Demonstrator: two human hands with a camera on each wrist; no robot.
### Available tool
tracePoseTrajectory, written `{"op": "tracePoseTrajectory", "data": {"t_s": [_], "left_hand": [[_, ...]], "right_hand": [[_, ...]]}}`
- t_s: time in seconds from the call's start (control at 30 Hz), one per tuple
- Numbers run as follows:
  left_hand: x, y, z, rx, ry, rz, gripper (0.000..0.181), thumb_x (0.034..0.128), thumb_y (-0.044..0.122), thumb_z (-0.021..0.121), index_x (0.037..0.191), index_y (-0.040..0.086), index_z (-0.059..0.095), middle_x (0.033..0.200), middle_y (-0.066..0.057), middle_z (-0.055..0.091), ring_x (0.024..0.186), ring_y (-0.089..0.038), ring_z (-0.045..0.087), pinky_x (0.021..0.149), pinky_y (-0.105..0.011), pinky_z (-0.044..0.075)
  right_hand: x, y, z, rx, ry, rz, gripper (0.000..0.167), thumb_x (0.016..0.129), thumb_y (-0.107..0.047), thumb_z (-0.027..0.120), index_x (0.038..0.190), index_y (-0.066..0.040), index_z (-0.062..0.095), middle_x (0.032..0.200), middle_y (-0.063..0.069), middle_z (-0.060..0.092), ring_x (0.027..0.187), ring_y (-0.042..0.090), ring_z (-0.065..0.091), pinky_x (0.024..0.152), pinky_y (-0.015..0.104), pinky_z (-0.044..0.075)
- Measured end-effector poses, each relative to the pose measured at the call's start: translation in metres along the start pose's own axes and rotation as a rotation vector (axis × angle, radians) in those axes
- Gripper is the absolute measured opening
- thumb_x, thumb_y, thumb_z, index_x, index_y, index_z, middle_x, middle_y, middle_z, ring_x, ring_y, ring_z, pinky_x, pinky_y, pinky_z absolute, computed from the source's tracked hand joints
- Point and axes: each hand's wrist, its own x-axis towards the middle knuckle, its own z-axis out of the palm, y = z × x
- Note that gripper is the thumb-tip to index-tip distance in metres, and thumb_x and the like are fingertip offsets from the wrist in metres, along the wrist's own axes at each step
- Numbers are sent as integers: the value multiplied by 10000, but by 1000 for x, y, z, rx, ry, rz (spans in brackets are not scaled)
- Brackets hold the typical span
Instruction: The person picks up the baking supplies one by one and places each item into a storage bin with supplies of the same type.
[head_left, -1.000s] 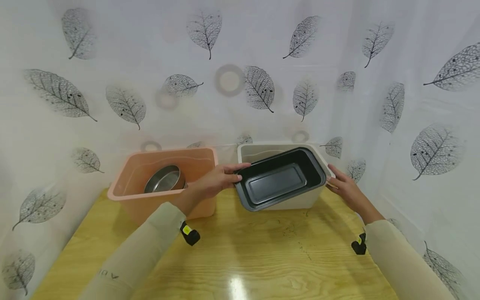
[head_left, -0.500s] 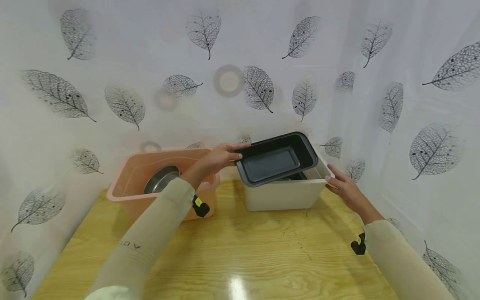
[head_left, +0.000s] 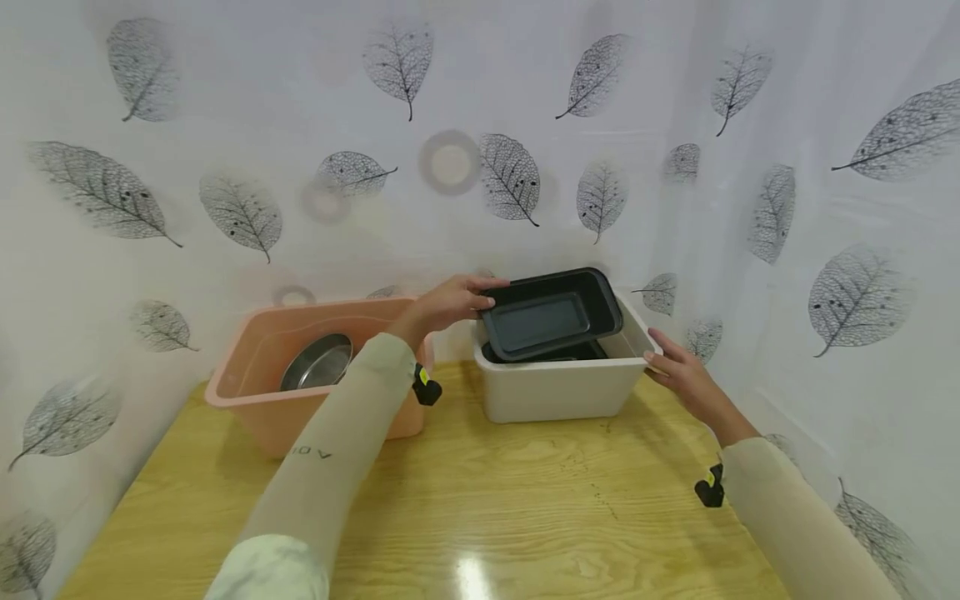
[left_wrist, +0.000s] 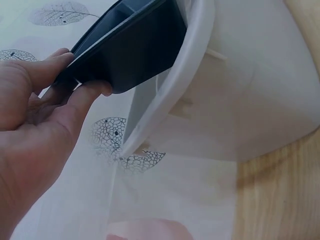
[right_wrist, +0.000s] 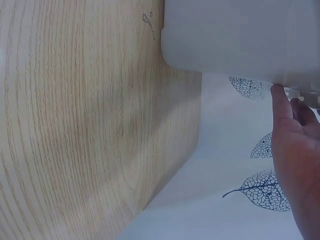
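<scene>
A dark rectangular loaf pan (head_left: 543,321) tilts over the white bin (head_left: 562,392), its left end higher in the left wrist view. My left hand (head_left: 447,302) pinches the pan's left rim, thumb on one side and fingers on the other (left_wrist: 45,95). Under the pan, another dark item (head_left: 588,350) lies inside the bin, mostly hidden. At the bin's right end, my right hand (head_left: 686,375) holds the rim; in the right wrist view the hand (right_wrist: 297,140) is at the bin's edge, its fingertips partly hidden.
To the left stands a peach-coloured bin (head_left: 251,392) with a round metal pan (head_left: 318,362) leaning inside. Both bins rest on a wooden table (head_left: 487,500). A white leaf-patterned curtain (head_left: 375,233) hangs close behind and at the sides.
My left hand has carried the loaf pan up and back from the bin's front, then lowered it slightly leftward into the bin's opening. The right hand has stayed on the rim.
</scene>
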Motion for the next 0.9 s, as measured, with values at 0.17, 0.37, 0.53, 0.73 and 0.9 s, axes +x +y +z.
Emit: {"op": "tracePoseTrajectory", "data": {"t_s": [0.17,0.37,0.53,0.73,0.9], "left_hand": [[8,-7,1,19,-23,-19,500,1041,30,514,1526,144,461,1676,-65,224,1387,-273,436,1043,-414,466],[18,-10,-1,75,-29,-18,490,1042,53,521,1519,153,473,1662,-69,257,1332,-253,472,1025,-403,475],[27,-11,0,86,-33,-46,492,1037,24,517,1517,123,472,1647,-82,295,1400,-264,436,1097,-447,454],[32,-13,7,104,-48,-100,501,1029,-13,505,1516,93,462,1640,-111,300,1157,-225,493,925,-343,461],[35,-17,12,177,-58,-97,487,1028,5,516,1504,106,486,1613,-112,361,937,-189,429,812,-318,421]], "right_hand": [[0,0,1,-17,-4,-7,726,1087,-244,468,1627,-106,4,1668,255,-23,1493,473,163,1069,242,444],[0,1,0,-7,-4,-6,726,1088,-243,464,1626,-98,-2,1663,270,-18,1491,478,158,1062,226,445],[-1,2,0,9,-10,-10,722,1087,-230,464,1627,-114,-1,1659,278,-26,1492,489,142,1046,211,448],[-1,3,-1,12,-12,-20,718,1087,-228,465,1628,-111,8,1663,269,-21,1493,485,146,1013,167,472],[0,3,-1,4,-11,-22,720,1088,-232,464,1627,-100,5,1666,263,-17,1495,476,157,1027,179,461]]}}
